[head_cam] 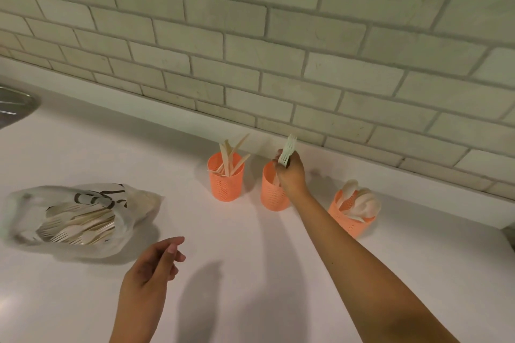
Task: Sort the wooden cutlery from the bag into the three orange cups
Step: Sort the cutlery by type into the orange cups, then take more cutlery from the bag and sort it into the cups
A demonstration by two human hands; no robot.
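Observation:
Three orange perforated cups stand in a row near the tiled wall. The left cup [225, 185] holds wooden knives. The right cup [348, 221] holds wooden spoons. My right hand [291, 172] hovers over the middle cup [271, 193], shut on a small bunch of wooden forks [288, 149] with their tines pointing up. A clear plastic bag [80, 217] full of wooden cutlery lies on the counter at the left. My left hand [153, 267] floats above the counter just right of the bag, fingers loosely curled and holding nothing.
The white counter [228, 273] runs back to a grey brick-tile wall [250, 36]. A metal sink edge [16, 106] shows at the far left. A dark object [511, 234] sits at the right edge.

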